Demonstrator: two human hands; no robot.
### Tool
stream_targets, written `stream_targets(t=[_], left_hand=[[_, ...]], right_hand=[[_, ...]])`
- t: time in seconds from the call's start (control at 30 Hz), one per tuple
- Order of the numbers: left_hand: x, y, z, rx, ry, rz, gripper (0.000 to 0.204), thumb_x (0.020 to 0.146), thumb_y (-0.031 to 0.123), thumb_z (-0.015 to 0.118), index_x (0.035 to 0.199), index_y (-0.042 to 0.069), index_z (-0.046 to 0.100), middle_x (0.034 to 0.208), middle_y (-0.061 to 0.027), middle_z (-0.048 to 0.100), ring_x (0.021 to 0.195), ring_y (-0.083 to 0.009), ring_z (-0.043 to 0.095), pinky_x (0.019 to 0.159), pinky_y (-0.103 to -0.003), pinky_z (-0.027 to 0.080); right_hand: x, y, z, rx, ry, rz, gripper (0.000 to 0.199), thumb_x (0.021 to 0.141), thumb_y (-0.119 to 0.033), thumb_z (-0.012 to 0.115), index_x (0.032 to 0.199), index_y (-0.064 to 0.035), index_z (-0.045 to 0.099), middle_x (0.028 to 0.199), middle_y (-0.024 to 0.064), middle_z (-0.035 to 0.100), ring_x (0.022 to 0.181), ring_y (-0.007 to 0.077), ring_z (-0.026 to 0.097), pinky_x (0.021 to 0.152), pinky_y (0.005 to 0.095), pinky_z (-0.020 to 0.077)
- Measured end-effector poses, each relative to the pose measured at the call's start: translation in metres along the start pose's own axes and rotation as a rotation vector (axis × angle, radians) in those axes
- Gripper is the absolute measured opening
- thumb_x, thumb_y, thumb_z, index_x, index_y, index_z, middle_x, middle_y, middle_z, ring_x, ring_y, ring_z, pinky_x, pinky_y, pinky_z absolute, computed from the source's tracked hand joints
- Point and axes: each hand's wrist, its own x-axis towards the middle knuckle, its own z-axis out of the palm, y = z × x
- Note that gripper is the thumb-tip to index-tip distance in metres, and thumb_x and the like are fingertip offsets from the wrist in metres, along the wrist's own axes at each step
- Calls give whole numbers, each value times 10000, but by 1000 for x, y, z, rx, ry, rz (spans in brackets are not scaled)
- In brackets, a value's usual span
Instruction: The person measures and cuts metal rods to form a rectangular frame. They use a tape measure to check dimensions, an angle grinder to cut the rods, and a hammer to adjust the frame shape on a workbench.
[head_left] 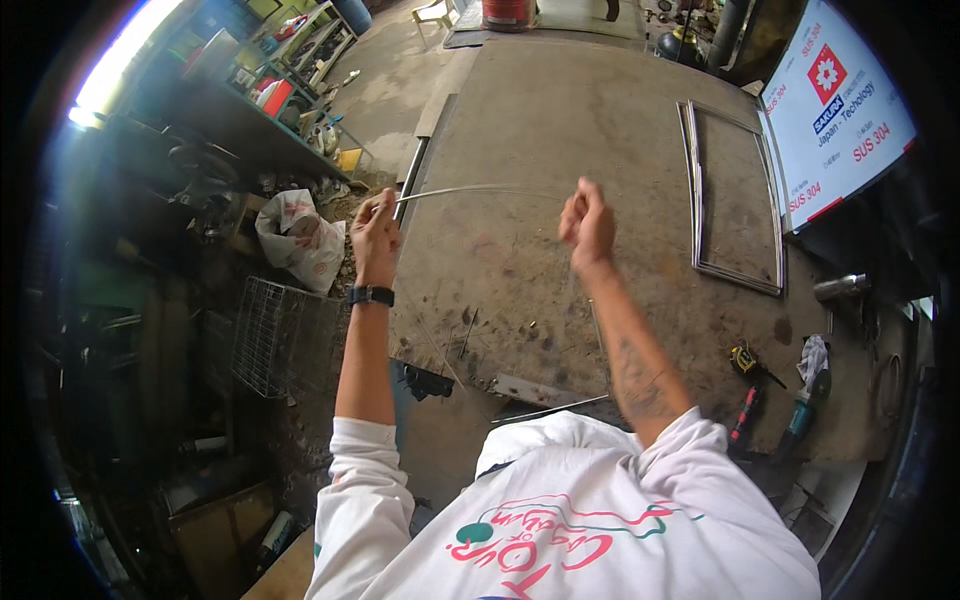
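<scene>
Thumb and fingers clenched on one end of a thin, pale metal rod (pixel 470 188): left hand (pixel 377 235), at about the same height in view as the right hand (pixel 588 225). From the left hand, bows gently upward and runs across toward the right, over the counter (pixel 530 135). Grows too faint to trace just short of the right hand. Fingers bent inward there, thumb close to them — whether gripping the far end, impossible to make out. Dark wristwatch (pixel 371 295) on the wrist just behind the left hand.

To the right of the right hand, well apart: thin rectangular metal frames (pixel 692 190), lying together on the counter. Beyond these, farther right, a large pale printed panel (pixel 838 120). Behind and right of the right hand: a yellow-and-black tape measure (pixel 743 359), near it a slim red-and-black tool (pixel 743 415), then a teal-and-black power tool (pixel 800 415) with white cloth (pixel 813 358) at its far end.

Between the hands and nearer the body: a dark, short rod (pixel 468 333) on the counter; closer in, a flat metal strip (pixel 540 390) near the edge. Left of the left hand, beside the counter: a bulging white plastic bag (pixel 300 240); behind and left of that hand, a wire basket (pixel 268 335). Far ahead of both hands — a red bucket (pixel 508 13).
</scene>
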Motion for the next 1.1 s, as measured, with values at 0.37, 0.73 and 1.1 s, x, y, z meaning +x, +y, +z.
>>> stream_targets(t=[0.37, 0.73, 1.1], left_hand=[[29, -80, -27, 7, -99, -294, 489, 1115, 535, 540, 1195, 61, 629, 731, 49, 491, 580, -72, 425, 556, -249, 366], [-124, -298, -52, 417, 159, -409, 291, 1128, 224, 576, 1333, 40, 670, 885, 3, 606, 736, -118, 550, 675, -303, 468], [-141, -291, 10, 1241, -87, 77, 528, 948, 200, 757, 1447, 67, 643, 1443, -197, 566, 1294, -422, 558, 1088, -480, 479]], right_hand=[[29, 30, -116, -445, -350, 103, 279, 1124, -270, 591, 1258, -39, 671, 891, 40, 716, 756, 113, 675, 697, 301, 582], [40, 138, -227, -1066, -55, 30, 369, 1008, -65, 621, 1365, 25, 658, 1146, 136, 765, 953, 212, 743, 913, 377, 601], [-49, 141, -297, -1149, 95, 276, 264, 947, -171, 707, 1161, -29, 766, 1016, 135, 799, 957, 249, 763, 835, 386, 584]])
